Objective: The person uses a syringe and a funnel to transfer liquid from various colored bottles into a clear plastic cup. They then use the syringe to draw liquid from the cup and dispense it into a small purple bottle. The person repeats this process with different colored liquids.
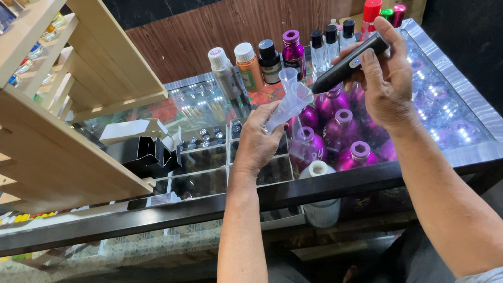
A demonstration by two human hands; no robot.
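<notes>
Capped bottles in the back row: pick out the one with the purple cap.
It is the dark purple bottle with the purple cap, fourth from the left, between a black-capped dark bottle and clear black-capped bottles.

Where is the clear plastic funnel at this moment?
In the head view, the clear plastic funnel is near the centre, held by the left hand above the purple bottles, with the black device in the right hand beside it.

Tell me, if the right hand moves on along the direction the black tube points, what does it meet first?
Probably the clear funnel held by the left hand. The black tube in the right hand points down-left, with its tip at the funnel's edge; depth between them is unclear.
</notes>
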